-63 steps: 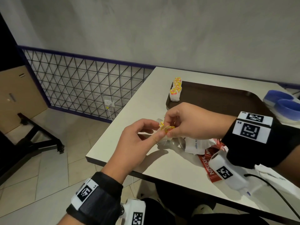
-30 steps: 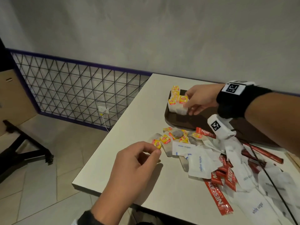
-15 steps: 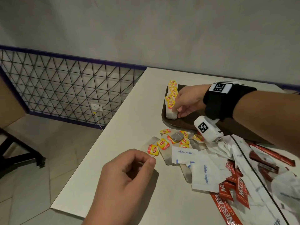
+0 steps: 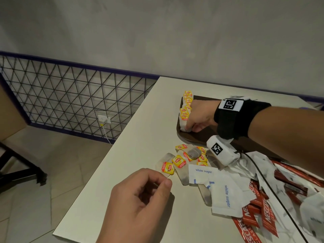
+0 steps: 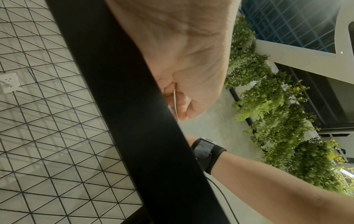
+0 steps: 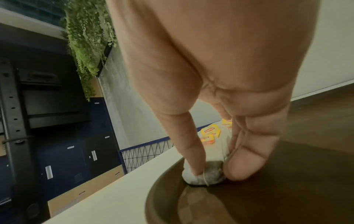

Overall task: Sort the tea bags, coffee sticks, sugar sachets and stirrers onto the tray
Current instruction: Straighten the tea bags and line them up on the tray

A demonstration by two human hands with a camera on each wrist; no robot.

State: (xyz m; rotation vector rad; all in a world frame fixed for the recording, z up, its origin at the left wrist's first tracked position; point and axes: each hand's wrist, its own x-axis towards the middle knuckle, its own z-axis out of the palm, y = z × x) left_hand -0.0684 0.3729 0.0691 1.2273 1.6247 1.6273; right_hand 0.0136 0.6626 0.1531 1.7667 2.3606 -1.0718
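Paper tea bags (image 4: 185, 113) with yellow tags stand in a row along the near left edge of the brown tray (image 4: 196, 138), and we are still on the tea-bag step of the sort. Our right hand (image 4: 199, 115) is down at the front end of that row; the right wrist view shows its thumb and a fingertip pinching the last bag (image 6: 204, 174) against the tray floor, squaring it up with the others.

More loose tea bags (image 4: 182, 159) lie on the white table (image 4: 140, 137) just in front of the tray, touching the heap of white sugar sachets (image 4: 226, 195) and red coffee sticks (image 4: 254, 218) beyond. We see no stirrers.

Our left hand (image 4: 140, 199) hovers near the loose bags, fingers curled with thumb against forefinger; a thin string seems caught between them, though we cannot tell for certain.

Next, we judge, the right hand should let go and return for another loose bag, lifting it clear of the sachets lying over part of the pile.
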